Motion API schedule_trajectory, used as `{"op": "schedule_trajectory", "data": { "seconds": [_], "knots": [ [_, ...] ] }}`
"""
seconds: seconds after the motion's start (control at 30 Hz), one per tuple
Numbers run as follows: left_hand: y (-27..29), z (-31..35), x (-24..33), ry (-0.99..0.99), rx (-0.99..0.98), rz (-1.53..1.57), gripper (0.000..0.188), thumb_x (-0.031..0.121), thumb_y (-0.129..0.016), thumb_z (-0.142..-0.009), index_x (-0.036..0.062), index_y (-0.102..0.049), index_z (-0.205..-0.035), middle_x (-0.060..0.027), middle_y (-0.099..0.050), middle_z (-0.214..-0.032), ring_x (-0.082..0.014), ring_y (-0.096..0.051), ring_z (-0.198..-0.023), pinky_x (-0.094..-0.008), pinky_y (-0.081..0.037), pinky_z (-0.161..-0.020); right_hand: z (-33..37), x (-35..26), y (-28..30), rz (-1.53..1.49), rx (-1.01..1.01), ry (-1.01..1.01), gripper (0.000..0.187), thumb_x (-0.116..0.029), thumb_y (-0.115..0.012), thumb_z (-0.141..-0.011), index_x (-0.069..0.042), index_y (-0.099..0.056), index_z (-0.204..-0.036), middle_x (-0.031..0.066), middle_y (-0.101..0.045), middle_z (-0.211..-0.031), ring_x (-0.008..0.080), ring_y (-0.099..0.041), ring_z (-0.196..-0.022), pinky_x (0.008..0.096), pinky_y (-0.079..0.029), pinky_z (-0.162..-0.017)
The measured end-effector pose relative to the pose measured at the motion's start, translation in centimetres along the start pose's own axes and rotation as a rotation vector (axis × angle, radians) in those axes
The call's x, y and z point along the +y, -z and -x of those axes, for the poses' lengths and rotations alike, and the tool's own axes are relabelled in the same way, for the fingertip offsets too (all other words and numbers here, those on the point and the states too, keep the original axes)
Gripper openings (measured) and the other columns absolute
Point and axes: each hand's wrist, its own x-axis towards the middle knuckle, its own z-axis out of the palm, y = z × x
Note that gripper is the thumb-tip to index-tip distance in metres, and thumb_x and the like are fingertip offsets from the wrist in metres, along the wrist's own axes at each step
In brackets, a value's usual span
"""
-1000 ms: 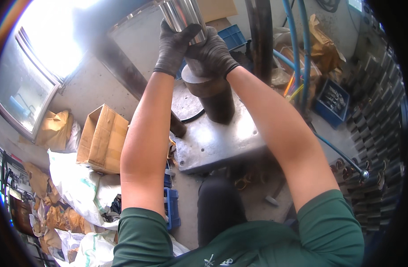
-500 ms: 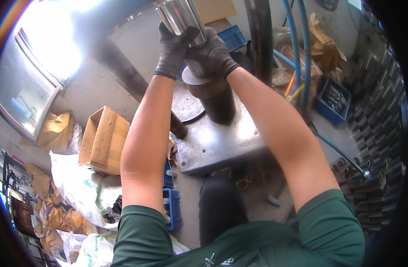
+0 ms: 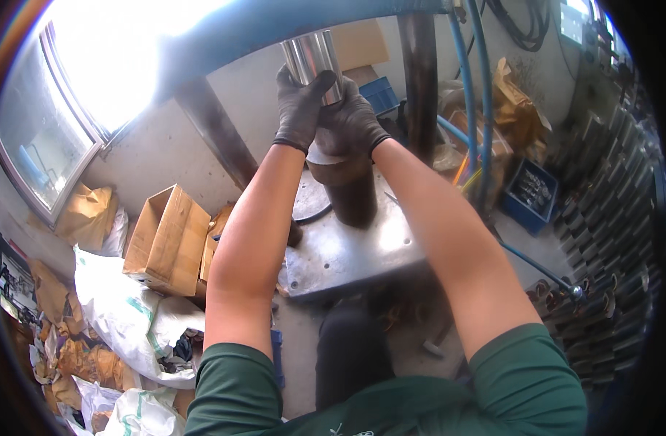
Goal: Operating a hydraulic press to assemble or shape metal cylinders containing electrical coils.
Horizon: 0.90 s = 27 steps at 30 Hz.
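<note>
So there's this big, thick metal plate (image 3: 333,263) in the middle, a cardboard box (image 3: 179,247) off to the left, and a blue bin (image 3: 531,190) over on the right. A dark post (image 3: 352,198) stands on the plate. The shiny tube (image 3: 313,59) is up on the far side, past the post's top; can't tell if they touch. Left hand (image 3: 299,107) and right hand (image 3: 353,122), both gloved, have their grip wrapped round it.
</note>
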Motion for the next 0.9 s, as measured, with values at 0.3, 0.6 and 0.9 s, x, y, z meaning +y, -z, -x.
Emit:
{"op": "schedule_trajectory", "data": {
  "seconds": [0.3, 0.6, 0.9],
  "knots": [
    [2.6, -1.6, -2.3, 0.276, 0.069, 0.799, 0.054, 0.051, -0.079, -0.097, 0.0106, -0.068, -0.130, -0.0085, -0.074, -0.122, -0.0295, -0.070, -0.118, -0.0465, -0.054, -0.109, 0.3, 0.8, 0.8, 0.423, 0.030, 0.060, 0.107, -0.054, -0.099, -0.069, -0.002, -0.046, -0.147, 0.0171, -0.071, -0.133, 0.0253, -0.071, -0.122, 0.0378, -0.055, -0.107],
    [3.2, 5.8, -1.3, -0.005, 0.315, 0.508, 0.038, 0.031, -0.076, -0.099, 0.0036, -0.069, -0.125, -0.0067, -0.071, -0.114, -0.0186, -0.067, -0.099, -0.0394, -0.053, -0.087, 10.8, -3.4, 4.0, 0.538, 0.065, 0.216, 0.110, -0.044, -0.095, -0.084, -0.002, -0.034, -0.165, 0.0232, -0.068, -0.140, 0.0343, -0.069, -0.130, 0.0424, -0.054, -0.110],
    [3.0, 15.8, 1.3, -0.264, 0.091, 0.104, 0.053, 0.012, -0.086, -0.092, 0.0035, -0.061, -0.138, -0.0109, -0.067, -0.132, -0.0221, -0.066, -0.119, -0.0395, -0.058, -0.095, 21.4, -12.2, 6.2, -0.048, -0.104, -0.194, 0.072, -0.037, -0.078, -0.104, -0.006, -0.044, -0.160, 0.0137, -0.070, -0.128, 0.0193, -0.074, -0.106, 0.0343, -0.061, -0.089]
  ]
}}
